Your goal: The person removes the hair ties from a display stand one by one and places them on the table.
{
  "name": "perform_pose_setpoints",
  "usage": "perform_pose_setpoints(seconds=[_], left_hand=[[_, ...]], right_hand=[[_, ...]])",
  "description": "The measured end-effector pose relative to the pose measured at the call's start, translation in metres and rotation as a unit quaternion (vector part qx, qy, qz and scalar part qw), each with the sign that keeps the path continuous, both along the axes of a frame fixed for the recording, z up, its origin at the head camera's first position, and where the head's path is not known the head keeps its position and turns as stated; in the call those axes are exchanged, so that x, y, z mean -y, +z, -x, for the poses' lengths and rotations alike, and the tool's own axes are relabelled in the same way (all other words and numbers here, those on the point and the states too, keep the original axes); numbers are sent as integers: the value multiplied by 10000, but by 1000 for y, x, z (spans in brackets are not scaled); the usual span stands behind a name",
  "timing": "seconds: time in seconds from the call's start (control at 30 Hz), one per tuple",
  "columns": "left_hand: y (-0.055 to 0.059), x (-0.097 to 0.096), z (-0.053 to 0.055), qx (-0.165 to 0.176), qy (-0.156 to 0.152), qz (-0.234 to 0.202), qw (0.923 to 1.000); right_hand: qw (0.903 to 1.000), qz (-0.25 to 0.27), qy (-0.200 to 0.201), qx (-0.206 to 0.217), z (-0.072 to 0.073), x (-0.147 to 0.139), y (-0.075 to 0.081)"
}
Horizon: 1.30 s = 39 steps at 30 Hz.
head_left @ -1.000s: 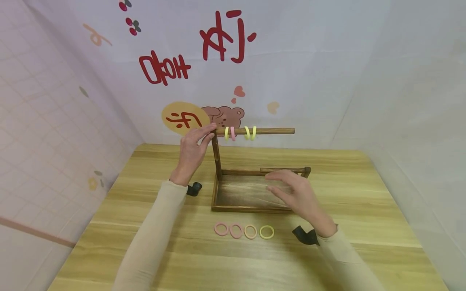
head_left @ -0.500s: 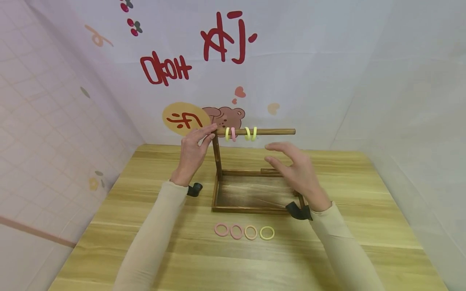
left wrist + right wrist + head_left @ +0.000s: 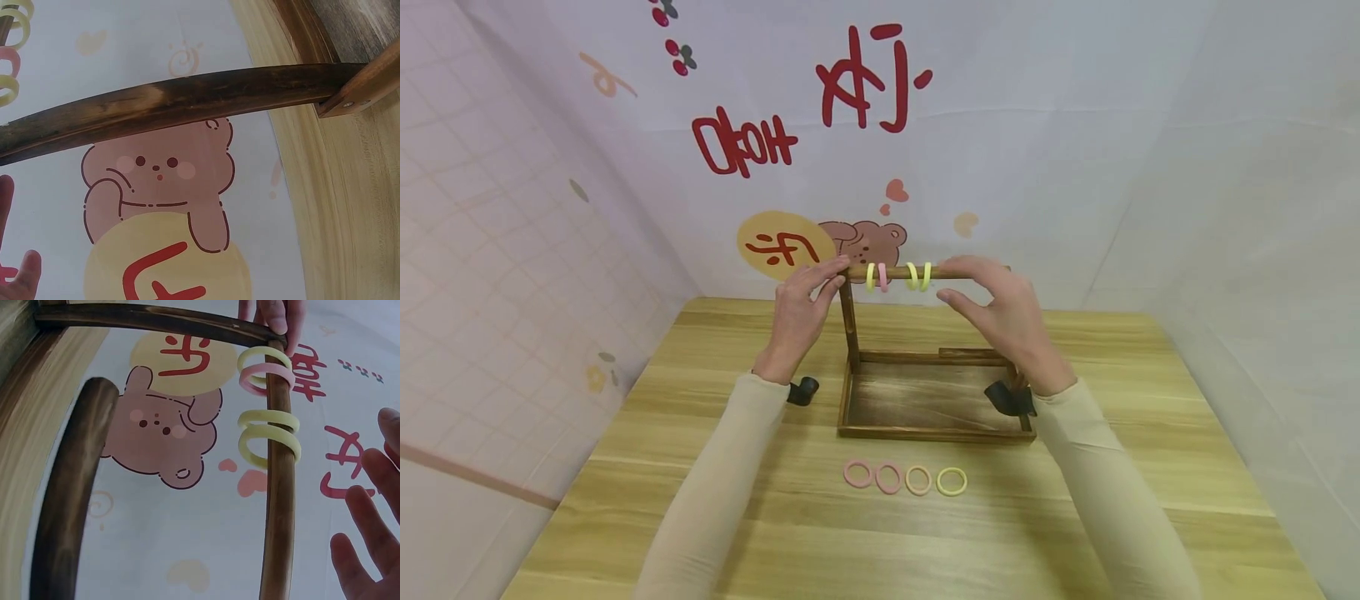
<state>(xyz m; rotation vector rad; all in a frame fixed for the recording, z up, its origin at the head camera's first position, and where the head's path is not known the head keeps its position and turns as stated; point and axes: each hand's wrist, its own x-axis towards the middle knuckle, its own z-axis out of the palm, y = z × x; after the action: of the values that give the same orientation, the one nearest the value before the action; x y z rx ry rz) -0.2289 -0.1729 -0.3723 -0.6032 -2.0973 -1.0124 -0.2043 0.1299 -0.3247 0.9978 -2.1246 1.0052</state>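
Observation:
A dark wooden rack (image 3: 936, 432) stands on the table, with one post rising at its left to a horizontal rod (image 3: 281, 506). Yellow rings (image 3: 269, 417) and one pink ring (image 3: 250, 380) hang around the rod near the post. My left hand (image 3: 800, 304) holds the corner where post and rod meet, thumb and fingertips at its end. Beside the rod's right part is my right hand (image 3: 1003, 312), thumb and forefinger spread apart, holding nothing. In front of the rack lie two pink rings (image 3: 857, 473), a peach ring (image 3: 918, 492) and a yellow ring (image 3: 952, 494), flat on the table.
A second, lower bar (image 3: 69, 487) belongs to the rack's right side. The wooden table (image 3: 880, 550) ends at a white printed backdrop (image 3: 1037, 167) with a bear and red characters. Black wrist cameras (image 3: 1009, 398) sit below both hands.
My right hand has risen from over the rack's base to the height of the rod, fingers still spread. My left hand stays at the corner, and the rings keep their places.

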Motion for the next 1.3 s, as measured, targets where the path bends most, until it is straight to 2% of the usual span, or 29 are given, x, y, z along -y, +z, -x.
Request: perform_pose_setpoints(seconds=[0.53, 0.7, 0.97, 1.3], left_hand=[[2, 1, 0, -68, 23, 78, 9999], [2, 1, -2, 3, 26, 77, 10000], [1, 0, -1, -109, -25, 105, 9999], [1, 1, 0, -141, 5, 101, 9998]], right_hand=[[9915, -1077, -230, 689, 25, 8, 7], [9873, -1391, -323, 692, 31, 10, 7], [9775, -1871, -574, 785, 34, 12, 8], [9692, -2235, -847, 595, 41, 14, 4]])
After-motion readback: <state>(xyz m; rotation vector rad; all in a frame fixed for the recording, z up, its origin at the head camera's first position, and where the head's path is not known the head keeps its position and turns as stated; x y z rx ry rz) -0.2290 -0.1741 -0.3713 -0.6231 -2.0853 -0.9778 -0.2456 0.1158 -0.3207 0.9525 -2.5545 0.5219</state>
